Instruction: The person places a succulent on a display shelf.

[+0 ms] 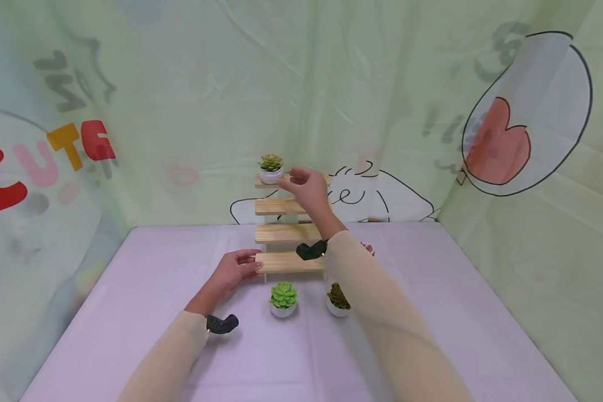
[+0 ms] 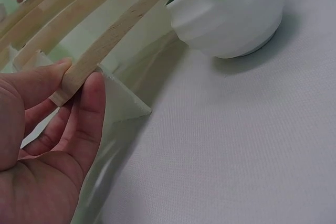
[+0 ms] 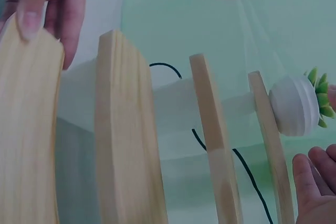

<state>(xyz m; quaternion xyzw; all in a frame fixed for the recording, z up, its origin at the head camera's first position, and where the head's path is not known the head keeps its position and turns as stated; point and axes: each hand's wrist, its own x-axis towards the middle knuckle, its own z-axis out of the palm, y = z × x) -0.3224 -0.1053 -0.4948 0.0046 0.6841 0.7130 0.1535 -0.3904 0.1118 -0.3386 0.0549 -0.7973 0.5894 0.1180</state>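
Note:
A wooden stand with stepped shelves [image 1: 287,231] stands on the table. My left hand [image 1: 235,272] pinches the left end of its lowest shelf [image 2: 89,64], thumb on top and fingers beneath. On the left of the top shelf sits a small succulent [image 1: 271,163] in a white ribbed pot [image 3: 294,105]. My right hand [image 1: 309,190] is beside that pot, fingers loosely bent; the right wrist view shows a gap between the fingers [image 3: 320,169] and the pot. In front of the stand are a bright green potted succulent [image 1: 283,296] and a dark brownish one [image 1: 338,298].
A reddish plant [image 1: 368,248] shows partly behind my right forearm. The pale cloth-covered table [image 1: 161,268] is bounded by printed curtains [image 1: 206,111] at the back and sides. Translucent supports [image 2: 123,95] hold up the shelves.

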